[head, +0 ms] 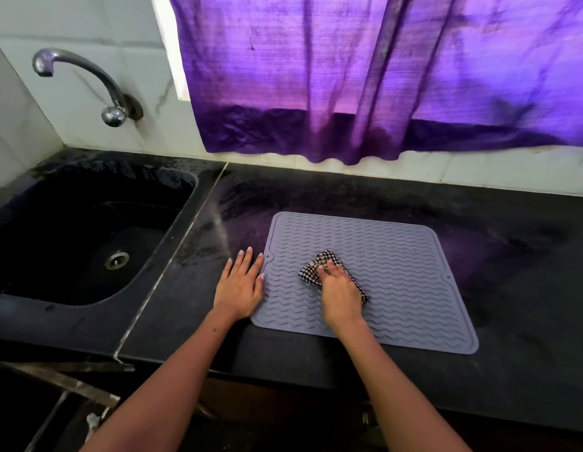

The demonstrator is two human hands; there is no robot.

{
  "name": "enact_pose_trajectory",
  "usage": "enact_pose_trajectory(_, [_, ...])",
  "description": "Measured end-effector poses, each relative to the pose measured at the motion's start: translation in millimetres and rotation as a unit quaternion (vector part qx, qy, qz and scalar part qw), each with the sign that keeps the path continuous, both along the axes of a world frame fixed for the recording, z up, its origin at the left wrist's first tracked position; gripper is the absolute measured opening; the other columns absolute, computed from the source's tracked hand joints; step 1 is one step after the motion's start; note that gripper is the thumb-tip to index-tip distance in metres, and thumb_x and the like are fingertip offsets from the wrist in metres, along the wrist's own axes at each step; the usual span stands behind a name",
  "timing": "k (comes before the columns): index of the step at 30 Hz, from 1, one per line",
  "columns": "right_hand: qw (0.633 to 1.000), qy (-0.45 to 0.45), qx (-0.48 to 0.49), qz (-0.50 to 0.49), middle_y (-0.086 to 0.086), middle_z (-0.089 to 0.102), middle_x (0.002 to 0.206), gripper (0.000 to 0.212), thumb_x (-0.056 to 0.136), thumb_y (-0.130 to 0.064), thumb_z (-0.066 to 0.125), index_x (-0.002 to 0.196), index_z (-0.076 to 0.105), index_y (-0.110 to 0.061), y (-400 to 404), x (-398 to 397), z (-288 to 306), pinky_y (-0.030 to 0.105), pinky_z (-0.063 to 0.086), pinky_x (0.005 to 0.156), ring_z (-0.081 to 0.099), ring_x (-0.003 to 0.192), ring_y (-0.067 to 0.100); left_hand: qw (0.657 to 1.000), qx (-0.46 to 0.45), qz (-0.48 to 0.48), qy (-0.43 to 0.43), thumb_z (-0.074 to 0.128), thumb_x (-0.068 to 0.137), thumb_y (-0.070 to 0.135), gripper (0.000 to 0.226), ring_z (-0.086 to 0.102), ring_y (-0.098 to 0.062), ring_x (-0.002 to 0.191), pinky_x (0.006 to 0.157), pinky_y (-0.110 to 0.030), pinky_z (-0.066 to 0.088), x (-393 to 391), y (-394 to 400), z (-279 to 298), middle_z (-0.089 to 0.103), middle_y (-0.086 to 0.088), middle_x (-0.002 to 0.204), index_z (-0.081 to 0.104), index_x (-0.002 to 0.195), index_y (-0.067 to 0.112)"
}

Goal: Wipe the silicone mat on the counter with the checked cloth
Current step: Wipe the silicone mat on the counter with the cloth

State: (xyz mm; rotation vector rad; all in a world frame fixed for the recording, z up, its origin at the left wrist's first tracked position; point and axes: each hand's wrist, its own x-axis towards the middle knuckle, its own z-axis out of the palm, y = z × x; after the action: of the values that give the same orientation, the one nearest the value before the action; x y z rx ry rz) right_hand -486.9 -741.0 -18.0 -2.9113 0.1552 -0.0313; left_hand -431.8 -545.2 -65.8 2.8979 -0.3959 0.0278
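A grey silicone mat (397,265) with wavy ridges lies flat on the black counter. A bunched black-and-white checked cloth (311,272) sits on the mat's left-middle part. My right hand (340,293) is on top of the cloth, fingers curled over it and holding it against the mat. My left hand (241,285) lies flat with straight fingers at the mat's left edge, partly on the counter and partly over the mat's rim.
A black sink (88,236) with a metal drain is set into the counter on the left, under a chrome tap (84,83). A purple curtain (381,76) hangs behind the counter. The counter's front edge runs just below the mat.
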Motion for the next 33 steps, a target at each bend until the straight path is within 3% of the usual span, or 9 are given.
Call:
enact_pose_trajectory(4, [0.993, 0.013, 0.082, -0.083, 0.012, 0.051, 0.137, 0.047, 0.093, -0.002, 0.041, 0.135, 0.051, -0.021, 0, 12, 10, 0.033, 0.039, 0.103, 0.049, 0.125, 0.028, 0.999, -0.052, 0.0, -0.011, -0.004, 0.079, 0.053, 0.081, 0.01, -0.021, 0.144, 0.117, -0.038, 0.003, 2, 0, 0, 0.017, -0.006, 0.155, 0.027, 0.145, 0.018])
enact_pose_trajectory(8, [0.953, -0.02, 0.255, -0.165, 0.012, 0.061, 0.127, 0.049, 0.087, 0.002, 0.044, 0.127, 0.06, -0.019, 0, 41, 23, 0.028, 0.037, 0.102, 0.054, 0.12, 0.029, 0.996, -0.084, 0.025, -0.034, 0.003, 0.082, 0.049, 0.076, 0.023, -0.024, 0.141, 0.115, -0.041, 0.012, 8, -3, 0, 0.031, -0.009, 0.15, 0.043, 0.138, 0.016])
enact_pose_trajectory(14, [0.99, -0.027, 0.139, -0.007, 0.003, 0.033, 0.152, 0.055, 0.09, 0.004, 0.038, 0.142, 0.041, -0.017, 42, 51, 4, 0.026, 0.02, 0.115, 0.025, 0.143, 0.018, 0.998, -0.053, -0.003, -0.014, -0.005, 0.078, 0.047, 0.079, 0.011, -0.024, 0.144, 0.116, -0.038, 0.001, 33, -15, 4, 0.015, -0.01, 0.155, 0.026, 0.145, 0.019])
enact_pose_trajectory(18, [0.999, -0.013, 0.03, 0.031, 0.011, 0.067, 0.118, 0.055, 0.076, -0.009, 0.028, 0.108, 0.073, -0.013, 53, 49, -7, 0.03, 0.053, 0.089, 0.065, 0.107, 0.024, 0.999, -0.03, -0.028, -0.017, 0.01, 0.084, 0.04, 0.068, 0.029, -0.03, 0.138, 0.113, -0.045, 0.011, 48, -12, 0, 0.029, -0.015, 0.149, 0.036, 0.141, 0.013])
enact_pose_trajectory(21, [0.999, -0.001, -0.017, 0.049, 0.014, 0.035, 0.15, 0.053, 0.093, -0.006, 0.022, 0.142, 0.041, -0.009, 50, 50, -9, 0.032, 0.027, 0.113, 0.035, 0.138, 0.026, 0.999, -0.023, -0.045, -0.02, 0.001, 0.083, 0.043, 0.072, 0.019, -0.025, 0.142, 0.115, -0.039, 0.004, 50, -9, -4, 0.021, -0.01, 0.153, 0.026, 0.145, 0.016])
enact_pose_trajectory(23, [0.999, 0.02, -0.002, 0.05, 0.011, 0.024, 0.155, 0.049, 0.098, -0.004, 0.031, 0.146, 0.032, -0.011, 47, 54, -3, 0.033, 0.022, 0.115, 0.026, 0.142, 0.024, 0.999, -0.024, -0.042, -0.019, -0.007, 0.08, 0.045, 0.075, 0.008, -0.019, 0.144, 0.116, -0.036, -0.003, 49, -8, -4, 0.012, -0.005, 0.156, 0.017, 0.147, 0.021])
enact_pose_trajectory(28, [0.995, 0.062, 0.072, -0.002, 0.012, 0.062, 0.124, 0.043, 0.09, -0.005, 0.047, 0.126, 0.061, -0.024, 34, 79, 20, 0.036, 0.044, 0.099, 0.056, 0.116, 0.03, 0.998, -0.045, -0.032, -0.02, -0.006, 0.079, 0.043, 0.075, 0.006, -0.015, 0.144, 0.117, -0.036, -0.004, 48, -8, -2, 0.012, -0.003, 0.156, 0.017, 0.147, 0.024])
enact_pose_trajectory(31, [0.969, 0.063, 0.221, -0.089, 0.017, 0.067, 0.114, 0.04, 0.089, -0.005, 0.046, 0.119, 0.067, -0.021, 27, 105, 32, 0.035, 0.046, 0.099, 0.058, 0.113, 0.032, 0.998, -0.064, -0.027, -0.011, -0.005, 0.077, 0.044, 0.077, 0.006, -0.016, 0.145, 0.117, -0.036, -0.004, 50, -7, 0, 0.012, -0.004, 0.156, 0.019, 0.147, 0.024])
enact_pose_trajectory(33, [0.968, 0.015, 0.227, -0.108, 0.015, 0.065, 0.119, 0.043, 0.088, -0.002, 0.045, 0.122, 0.064, -0.02, 34, 113, 31, 0.033, 0.044, 0.099, 0.057, 0.116, 0.029, 0.998, -0.061, -0.027, -0.002, -0.007, 0.075, 0.046, 0.078, 0.004, -0.016, 0.145, 0.117, -0.035, -0.004, 51, -6, 1, 0.01, -0.004, 0.156, 0.018, 0.147, 0.026])
